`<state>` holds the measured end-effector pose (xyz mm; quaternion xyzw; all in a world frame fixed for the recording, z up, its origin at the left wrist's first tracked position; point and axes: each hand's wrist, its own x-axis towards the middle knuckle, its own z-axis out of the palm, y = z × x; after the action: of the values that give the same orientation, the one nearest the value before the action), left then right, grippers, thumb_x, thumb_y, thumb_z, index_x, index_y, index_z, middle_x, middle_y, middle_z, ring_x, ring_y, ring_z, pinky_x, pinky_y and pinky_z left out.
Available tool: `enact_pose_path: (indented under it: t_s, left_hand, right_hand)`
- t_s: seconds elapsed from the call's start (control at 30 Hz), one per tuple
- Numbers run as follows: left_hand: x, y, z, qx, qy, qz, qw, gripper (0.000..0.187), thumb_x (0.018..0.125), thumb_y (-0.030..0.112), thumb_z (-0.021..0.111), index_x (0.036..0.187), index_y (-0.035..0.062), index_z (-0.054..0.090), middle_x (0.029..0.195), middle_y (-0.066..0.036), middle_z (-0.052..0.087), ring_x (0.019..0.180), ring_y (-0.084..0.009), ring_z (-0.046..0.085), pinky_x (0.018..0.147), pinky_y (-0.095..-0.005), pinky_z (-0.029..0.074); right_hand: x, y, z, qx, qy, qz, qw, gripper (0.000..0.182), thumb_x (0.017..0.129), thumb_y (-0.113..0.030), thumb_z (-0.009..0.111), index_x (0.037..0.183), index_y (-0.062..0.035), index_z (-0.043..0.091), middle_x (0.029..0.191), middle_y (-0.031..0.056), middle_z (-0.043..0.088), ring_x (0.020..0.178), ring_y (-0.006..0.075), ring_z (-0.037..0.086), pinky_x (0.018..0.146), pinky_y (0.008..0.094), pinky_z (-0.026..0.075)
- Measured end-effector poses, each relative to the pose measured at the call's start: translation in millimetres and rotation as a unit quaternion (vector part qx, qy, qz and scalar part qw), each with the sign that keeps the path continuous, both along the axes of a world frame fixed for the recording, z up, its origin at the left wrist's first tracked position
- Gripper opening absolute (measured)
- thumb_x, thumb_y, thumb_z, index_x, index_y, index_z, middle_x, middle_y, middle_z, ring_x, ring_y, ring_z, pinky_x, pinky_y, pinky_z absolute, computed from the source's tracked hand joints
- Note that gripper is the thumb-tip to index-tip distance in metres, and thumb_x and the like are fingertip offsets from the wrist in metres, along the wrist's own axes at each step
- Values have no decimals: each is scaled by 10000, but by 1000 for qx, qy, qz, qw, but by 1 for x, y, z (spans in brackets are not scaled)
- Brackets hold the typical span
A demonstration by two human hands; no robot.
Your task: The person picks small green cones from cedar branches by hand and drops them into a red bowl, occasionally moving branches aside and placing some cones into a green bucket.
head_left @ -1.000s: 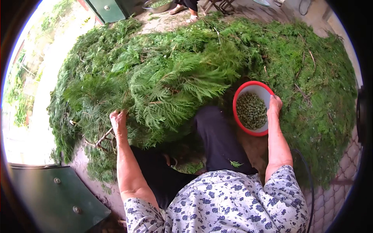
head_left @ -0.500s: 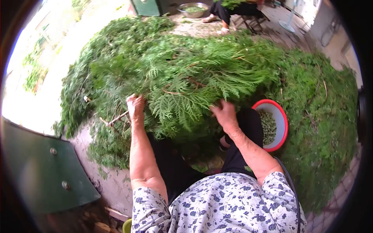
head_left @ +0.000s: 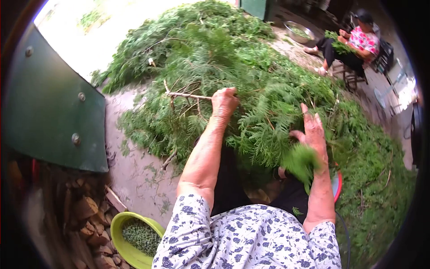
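My left hand is closed around the woody stem of a cut evergreen branch, whose bare forked end sticks out to the left. Flat, scaly green foliage spreads from it toward the right. Beside that foliage my right hand has its fingers stretched out and apart. A blurred green sprig is just below its palm, near the wrist, and appears loose. Under my right forearm shows part of a red-rimmed bucket, mostly hidden; its contents cannot be seen now.
A large heap of cut branches spreads ahead and to the right. At lower left stands a yellow-green bucket of small green cones or berries, near split firewood and a green metal panel. A seated person holds greenery near a metal bowl.
My view has turned left, bringing the yellow-green bucket and firewood into sight. My right hand has moved away from the foliage and opened, with a sprig beside it. My left hand keeps the branch.
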<state>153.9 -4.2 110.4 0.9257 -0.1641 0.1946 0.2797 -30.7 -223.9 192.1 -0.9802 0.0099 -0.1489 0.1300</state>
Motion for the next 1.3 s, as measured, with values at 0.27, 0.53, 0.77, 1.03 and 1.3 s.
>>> enact_pose_path:
  t_s: [0.27, 0.53, 0.77, 1.03, 1.3]
  left_hand:
    - [2, 9, -6, -39, -40, 45, 997, 128, 607, 198, 672, 651, 101, 600, 650, -131, 607, 636, -321, 595, 627, -419, 464]
    - [-20, 10, 16, -282, -100, 270, 915, 610, 601, 1, 567, 1198, 28, 450, 1104, -195, 482, 1025, -356, 467, 875, -397, 377]
    - [-20, 39, -31, -789, 311, 40, 528, 243, 811, 267, 497, 756, 43, 572, 706, -40, 563, 612, -167, 534, 560, -315, 446]
    - [-27, 97, 6, -703, 199, -2, 683, 172, 830, 141, 524, 826, -12, 604, 782, -104, 621, 662, -235, 610, 604, -349, 518]
    - [-50, 144, 29, -154, -203, 220, 942, 204, 816, 90, 571, 930, -75, 608, 918, -148, 613, 811, -232, 599, 736, -334, 491]
  right_hand:
    - [-8, 35, -44, 77, -46, 43, 995, 1028, 583, -221, 783, 1398, -74, 174, 1062, 204, 570, 907, 395, 565, 808, 420, 450]
    - [17, 42, -28, 134, -108, -43, 984, 787, 609, -89, 683, 1316, -146, 342, 904, 160, 633, 767, 342, 621, 690, 381, 501]
    - [19, 73, -9, 139, -112, 20, 984, 586, 618, -87, 664, 1171, -114, 470, 884, 151, 625, 776, 321, 619, 702, 377, 488]
    - [2, 107, -1, 104, -167, 175, 965, 566, 571, -94, 723, 1092, -73, 503, 841, 106, 584, 764, 284, 585, 646, 359, 457]
    - [16, 101, -41, 352, -174, 181, 902, 450, 646, -33, 687, 1070, -43, 537, 926, 141, 620, 832, 269, 616, 694, 317, 500]
